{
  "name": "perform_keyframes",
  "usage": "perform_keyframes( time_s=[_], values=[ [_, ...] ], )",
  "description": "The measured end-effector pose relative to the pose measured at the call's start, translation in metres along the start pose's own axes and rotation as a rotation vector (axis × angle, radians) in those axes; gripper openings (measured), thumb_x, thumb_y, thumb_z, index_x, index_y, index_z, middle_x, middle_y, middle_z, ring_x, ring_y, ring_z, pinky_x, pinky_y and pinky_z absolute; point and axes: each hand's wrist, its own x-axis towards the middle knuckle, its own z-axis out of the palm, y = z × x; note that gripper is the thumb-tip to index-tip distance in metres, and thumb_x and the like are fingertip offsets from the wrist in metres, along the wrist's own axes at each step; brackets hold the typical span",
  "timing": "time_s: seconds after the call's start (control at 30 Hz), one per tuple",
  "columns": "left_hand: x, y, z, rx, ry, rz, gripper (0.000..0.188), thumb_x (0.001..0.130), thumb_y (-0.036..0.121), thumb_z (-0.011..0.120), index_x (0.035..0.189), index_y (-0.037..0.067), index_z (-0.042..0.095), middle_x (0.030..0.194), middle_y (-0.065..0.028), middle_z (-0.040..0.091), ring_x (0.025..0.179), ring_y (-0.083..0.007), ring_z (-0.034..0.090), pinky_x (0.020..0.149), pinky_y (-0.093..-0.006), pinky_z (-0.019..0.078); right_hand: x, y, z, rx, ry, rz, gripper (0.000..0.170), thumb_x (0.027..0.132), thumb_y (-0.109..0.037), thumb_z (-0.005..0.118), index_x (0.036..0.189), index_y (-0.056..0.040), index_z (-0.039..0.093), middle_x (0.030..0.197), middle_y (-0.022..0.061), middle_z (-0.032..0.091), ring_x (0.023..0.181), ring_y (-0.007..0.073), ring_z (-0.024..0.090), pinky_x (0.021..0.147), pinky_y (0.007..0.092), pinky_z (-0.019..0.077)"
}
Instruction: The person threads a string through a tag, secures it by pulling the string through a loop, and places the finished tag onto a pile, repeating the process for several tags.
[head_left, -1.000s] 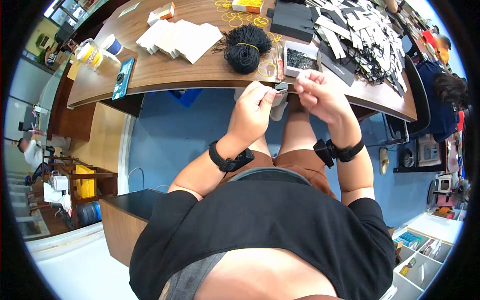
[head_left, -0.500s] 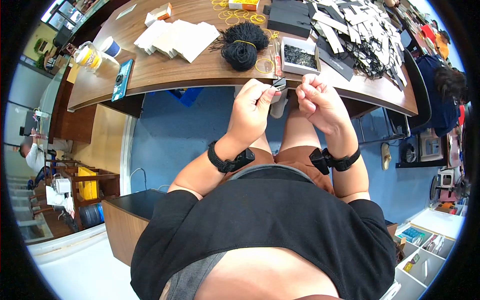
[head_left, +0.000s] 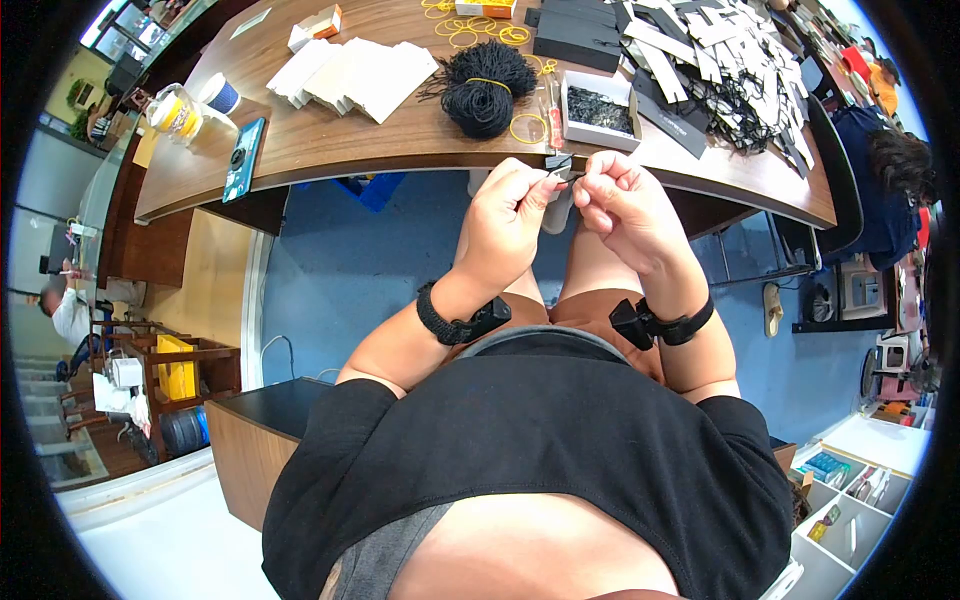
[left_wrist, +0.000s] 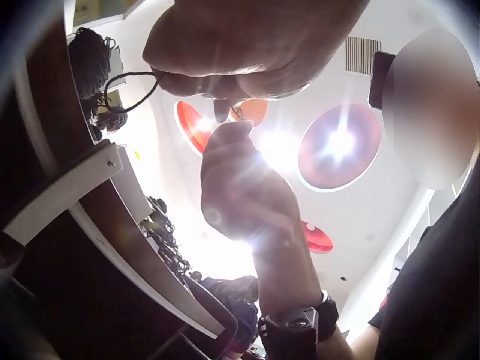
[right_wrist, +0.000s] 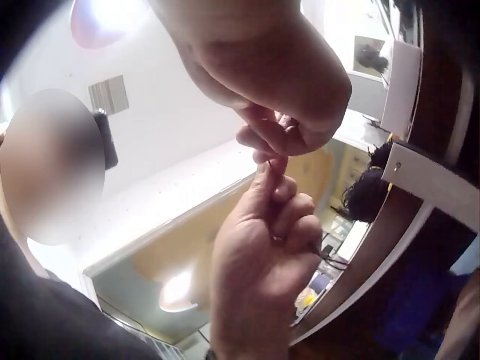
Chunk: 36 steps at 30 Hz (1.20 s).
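My left hand pinches a thin black cord between curled fingers and thumb. A loop of the cord sticks out from the hand. My right hand meets the left at the fingertips, thumb and forefinger pinched on a small dark piece, mostly covered by the fingers; I cannot tell its kind. Just beyond the fingertips, a flat tag with a small hole juts over the table's front edge. Near it stands a white box of small black pieces.
On the wooden table lie a bundle of black cords, white cards, yellow rubber bands and a heap of black and white tags. A phone and jar are at left. A person sits at right.
My right hand has moved left, from a small gap away to the left hand's fingertips. The left hand has stayed nearly still, keeping its pinch.
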Motion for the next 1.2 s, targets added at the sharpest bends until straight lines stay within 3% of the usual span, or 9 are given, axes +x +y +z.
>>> perform_keyframes(
  time_s=[0.2, 0.3, 0.5, 0.63, 0.73, 0.93, 1.03, 1.13, 1.2],
  values=[
    [-0.003, 0.001, 0.002, 0.001, -0.038, -0.024, 0.012, 0.087, 0.010, 0.060, 0.089, -0.001, 0.065, 0.078, -0.0099, 0.058, 0.066, -0.0195, 0.057, 0.059, -0.0283, 0.0446, -0.003, 0.012, 0.012, -0.385, 0.124, -0.173, 0.011, 0.089, -0.005, 0.056, 0.098, -0.0015, 0.051, 0.077, 0.0060, 0.062, 0.054, 0.0062, 0.050, 0.047, 0.0178, 0.0389],
    [-0.002, -0.001, 0.001, 0.009, -0.027, 0.002, 0.012, 0.086, 0.009, 0.060, 0.088, -0.002, 0.064, 0.077, -0.0106, 0.058, 0.065, -0.0203, 0.057, 0.059, -0.0287, 0.0446, -0.007, 0.009, 0.019, -0.412, 0.158, -0.093, 0.025, 0.088, -0.005, 0.059, 0.110, -0.0008, 0.051, 0.079, 0.0065, 0.063, 0.057, 0.0057, 0.052, 0.049, 0.0179, 0.0412],
    [0.000, -0.002, -0.003, 0.074, -0.023, 0.025, 0.012, 0.085, 0.008, 0.060, 0.087, -0.003, 0.064, 0.076, -0.0116, 0.057, 0.067, -0.0231, 0.056, 0.061, -0.0310, 0.0445, -0.004, 0.006, 0.013, -0.760, 0.170, -0.351, 0.046, 0.079, -0.005, 0.069, 0.122, -0.0042, 0.054, 0.083, 0.0022, 0.064, 0.060, 0.0022, 0.051, 0.054, 0.0177, 0.0438],
    [0.000, -0.003, -0.004, 0.070, -0.021, 0.035, 0.011, 0.085, 0.007, 0.060, 0.087, -0.003, 0.064, 0.075, -0.0117, 0.056, 0.067, -0.0236, 0.055, 0.062, -0.0314, 0.0442, -0.002, -0.007, 0.015, -1.207, 0.156, -0.507, 0.035, 0.076, -0.005, 0.071, 0.110, -0.0058, 0.062, 0.080, 0.0033, 0.064, 0.063, 0.0074, 0.055, 0.057, 0.0214, 0.0448],
    [0.001, -0.001, -0.006, 0.089, -0.025, 0.037, 0.011, 0.085, 0.008, 0.061, 0.086, -0.003, 0.064, 0.076, -0.0106, 0.058, 0.069, -0.0208, 0.055, 0.064, -0.0290, 0.0439, -0.001, -0.008, 0.007, -1.234, 0.191, -0.441, 0.020, 0.078, -0.006, 0.069, 0.098, -0.0045, 0.065, 0.077, 0.0053, 0.063, 0.062, 0.0110, 0.055, 0.060, 0.0235, 0.0456],
    [0.001, -0.002, -0.008, 0.082, -0.032, 0.038, 0.012, 0.085, 0.009, 0.061, 0.086, -0.003, 0.065, 0.077, -0.0104, 0.059, 0.071, -0.0201, 0.055, 0.065, -0.0279, 0.0439, -0.007, -0.017, 0.014, -1.163, 0.184, -0.366, 0.009, 0.080, -0.006, 0.066, 0.088, -0.0013, 0.063, 0.074, 0.0037, 0.062, 0.062, 0.0094, 0.054, 0.059, 0.0224, 0.0452],
    [0.002, -0.003, -0.008, 0.100, -0.065, 0.059, 0.014, 0.086, 0.010, 0.060, 0.089, -0.003, 0.065, 0.078, -0.0106, 0.059, 0.071, -0.0206, 0.056, 0.065, -0.0277, 0.0440, -0.006, -0.012, 0.005, -0.839, 0.185, -0.240, 0.010, 0.080, -0.006, 0.066, 0.087, 0.0000, 0.060, 0.072, 0.0017, 0.061, 0.062, 0.0073, 0.052, 0.058, 0.0216, 0.0442],
    [0.004, -0.006, -0.009, 0.102, -0.103, 0.062, 0.016, 0.087, 0.012, 0.058, 0.088, -0.003, 0.064, 0.076, -0.0103, 0.058, 0.072, -0.0215, 0.055, 0.065, -0.0282, 0.0438, -0.011, -0.014, 0.012, -1.090, 0.272, -0.344, 0.010, 0.077, -0.003, 0.065, 0.084, -0.0011, 0.058, 0.071, 0.0034, 0.060, 0.060, 0.0117, 0.055, 0.057, 0.0236, 0.0455],
    [0.006, -0.012, -0.014, 0.135, -0.150, 0.054, 0.018, 0.087, 0.014, 0.057, 0.084, -0.002, 0.062, 0.074, -0.0088, 0.056, 0.068, -0.0201, 0.053, 0.062, -0.0276, 0.0424, -0.010, -0.011, 0.006, -1.387, 0.189, -0.658, 0.011, 0.075, -0.001, 0.065, 0.082, -0.0026, 0.058, 0.071, 0.0058, 0.059, 0.061, 0.0172, 0.057, 0.057, 0.0263, 0.0470]
  ],
)
